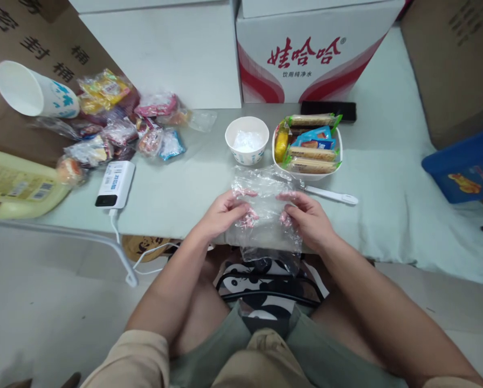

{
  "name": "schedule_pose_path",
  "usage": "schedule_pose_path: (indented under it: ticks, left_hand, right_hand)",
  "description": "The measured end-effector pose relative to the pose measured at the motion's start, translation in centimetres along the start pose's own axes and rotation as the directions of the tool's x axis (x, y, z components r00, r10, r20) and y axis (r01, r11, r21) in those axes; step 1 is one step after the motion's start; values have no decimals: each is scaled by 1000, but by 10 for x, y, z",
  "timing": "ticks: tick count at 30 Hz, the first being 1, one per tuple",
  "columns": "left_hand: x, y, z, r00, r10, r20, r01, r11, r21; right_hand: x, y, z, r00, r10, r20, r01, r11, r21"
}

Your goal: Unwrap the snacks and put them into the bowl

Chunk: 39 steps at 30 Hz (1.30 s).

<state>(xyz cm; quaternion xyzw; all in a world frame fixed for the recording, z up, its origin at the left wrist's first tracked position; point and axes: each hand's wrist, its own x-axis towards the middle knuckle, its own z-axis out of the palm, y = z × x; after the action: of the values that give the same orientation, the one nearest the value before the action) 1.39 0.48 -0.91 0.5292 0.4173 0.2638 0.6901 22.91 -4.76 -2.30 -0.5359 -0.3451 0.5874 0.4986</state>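
A crinkled clear plastic bag [268, 231] hangs between my two hands over the table's front edge. My left hand [230, 212] pinches its left side, with some fingertips showing through the film. On the other side my right hand [304, 213] has thumb and fingers closed on the bag. Just beyond it stands a paper cup [247, 156] with crumpled clear plastic inside. To the right of that cup, a white tub [307, 171] holds several wrapped snack bars and blue and yellow packets. A white-handled tool [330, 195] lies near my right hand, its far end partly behind the bag.
Several wrapped snacks [120, 132] are heaped at the left beside a tipped paper cup [21, 89]. A white power bank [115, 184] trails a cable over the edge. White cartons [306, 54] line the back; a blue package [463, 167] is at right.
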Motion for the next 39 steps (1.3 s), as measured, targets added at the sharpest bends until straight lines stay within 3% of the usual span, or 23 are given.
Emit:
schedule_pose_path:
  ticks: [4, 7, 10, 13, 15, 18, 21, 24, 28, 31, 33, 35, 37, 39]
  left_hand:
    - [2, -5, -9, 995, 88, -50, -85, 994, 72]
    - [15, -8, -15, 983, 134, -128, -105, 972, 210]
    - [23, -8, -20, 974, 183, -133, -128, 932, 339]
    - [22, -8, -21, 968, 246, -57, -191, 861, 471]
    - [19, -8, -22, 962, 274, 9, -236, 811, 534]
    - [16, -6, -26, 963, 253, 95, -262, 790, 554]
    - [12, -4, -33, 964, 217, 152, -265, 829, 492]
    - [10, -4, -35, 971, 193, 144, -233, 906, 354]
    - [13, -8, -28, 988, 152, -18, -143, 958, 248]
    - [15, -11, -20, 979, 194, -64, -189, 979, 79]
    - [14, -12, -15, 982, 186, -18, -187, 978, -96]
    - [11, -11, -10, 986, 149, 68, -127, 959, -255]
    - [7, -9, -7, 984, 110, 137, -54, 932, -359]
    - [4, -6, -4, 980, 75, 183, 9, 909, -418]
  right_hand:
    - [2, 1, -5, 988, -151, 33, 151, 988, -11]
    - [7, 4, -14, 961, -274, -48, 250, 926, -284]
    - [5, 3, -22, 873, -474, -112, 361, 783, -507]
    - [-3, 0, -25, 791, -612, 2, 510, 657, -556]
    - [-8, 1, -24, 761, -616, 203, 599, 548, -583]
    - [-7, 9, -21, 698, -500, 513, 702, 333, -630]
    - [-2, 19, -22, 679, -409, 610, 714, 171, -679]
    - [-3, 22, -25, 685, -382, 621, 705, 130, -697]
    - [-10, 18, -26, 691, -369, 622, 711, 193, -676]
    - [-10, 18, -27, 761, -456, 462, 642, 422, -640]
    - [-5, 20, -26, 840, -464, 280, 538, 649, -538]
    - [0, 23, -23, 910, -372, 183, 414, 841, -348]
    - [4, 24, -16, 945, -253, 208, 286, 947, -147]
    - [5, 22, -9, 948, -154, 279, 166, 986, -21]
